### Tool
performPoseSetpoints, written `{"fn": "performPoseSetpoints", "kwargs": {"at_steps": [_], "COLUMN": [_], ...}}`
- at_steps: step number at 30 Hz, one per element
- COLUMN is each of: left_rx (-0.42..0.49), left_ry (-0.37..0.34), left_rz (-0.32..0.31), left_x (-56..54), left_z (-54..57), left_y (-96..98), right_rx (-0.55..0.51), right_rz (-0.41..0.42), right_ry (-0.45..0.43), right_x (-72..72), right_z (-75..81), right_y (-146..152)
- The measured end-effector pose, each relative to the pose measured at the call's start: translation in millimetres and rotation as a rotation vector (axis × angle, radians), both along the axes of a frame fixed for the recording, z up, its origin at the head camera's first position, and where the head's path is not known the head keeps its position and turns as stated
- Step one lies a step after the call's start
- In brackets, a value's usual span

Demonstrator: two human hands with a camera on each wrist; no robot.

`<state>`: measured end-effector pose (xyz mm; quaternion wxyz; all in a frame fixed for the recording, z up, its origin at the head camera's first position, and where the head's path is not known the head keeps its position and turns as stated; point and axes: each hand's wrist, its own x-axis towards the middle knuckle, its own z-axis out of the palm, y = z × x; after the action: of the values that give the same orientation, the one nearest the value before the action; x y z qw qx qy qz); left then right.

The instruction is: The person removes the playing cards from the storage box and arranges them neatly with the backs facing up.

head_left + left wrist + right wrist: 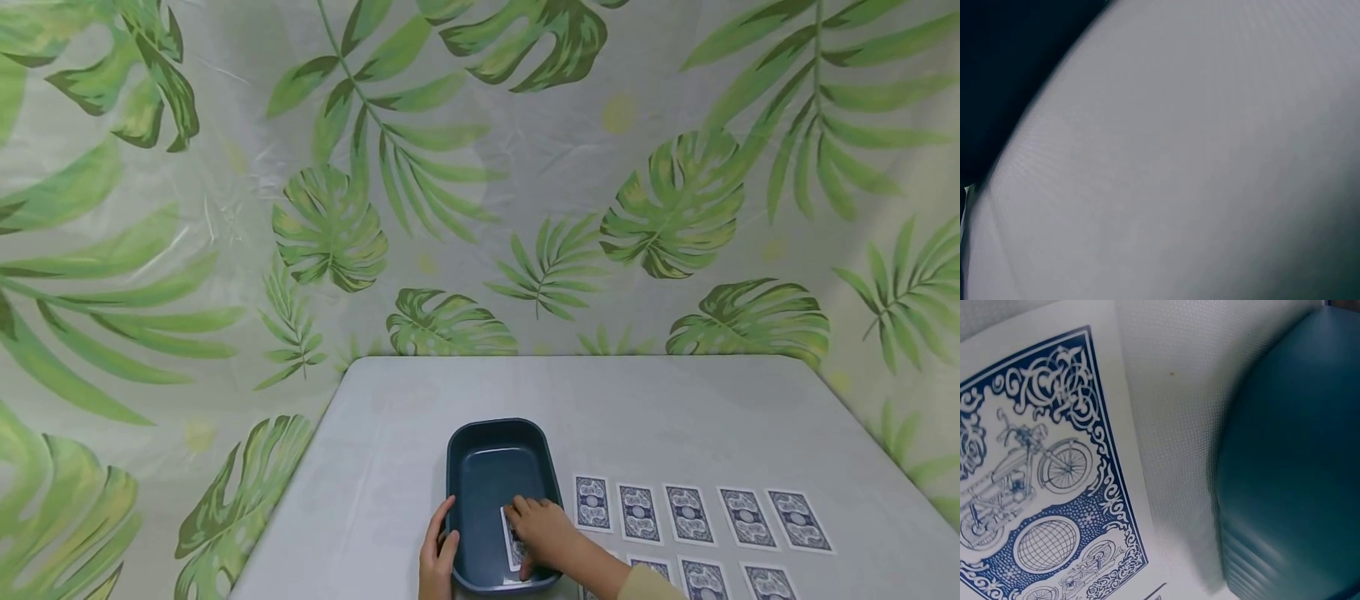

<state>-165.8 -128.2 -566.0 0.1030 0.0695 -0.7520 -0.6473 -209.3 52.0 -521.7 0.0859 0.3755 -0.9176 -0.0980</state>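
Observation:
A dark blue-green tray (498, 434) with rounded corners lies on the white table in the head view. My left hand (435, 560) is at its left side, with the thumb and a fairly straight forefinger touching the rim. Over the near right part of the tray, my right hand (547, 533) holds a playing card (512, 546) by its edges, fingers at the far end and thumb at the near end. The hand covers much of that card. The right wrist view shows the tray's outer wall (1291, 462) beside a face-down card (1047, 544) with blue motorcycle artwork.
Right of the tray, face-down cards (688, 514) lie in a row; a nearer row (703, 579) is partly cut off by the frame. The white tabletop (637, 417) ends at a leaf-patterned curtain (555, 175). A dark tray edge (1016, 69) fills the left wrist view's corner.

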Motion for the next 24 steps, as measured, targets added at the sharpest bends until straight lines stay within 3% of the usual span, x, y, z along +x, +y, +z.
{"fn": "performPoseSetpoints", "kwargs": {"at_steps": [24], "left_rx": [-0.019], "left_ry": [-0.024], "left_rz": [0.022], "left_x": [-1.1], "left_z": [-4.0], "left_y": [0.0], "right_rx": [0.062], "right_rz": [-0.060], "right_ry": [-0.130], "right_x": [-9.1], "right_z": [7.7], "right_y": [-7.1]}}
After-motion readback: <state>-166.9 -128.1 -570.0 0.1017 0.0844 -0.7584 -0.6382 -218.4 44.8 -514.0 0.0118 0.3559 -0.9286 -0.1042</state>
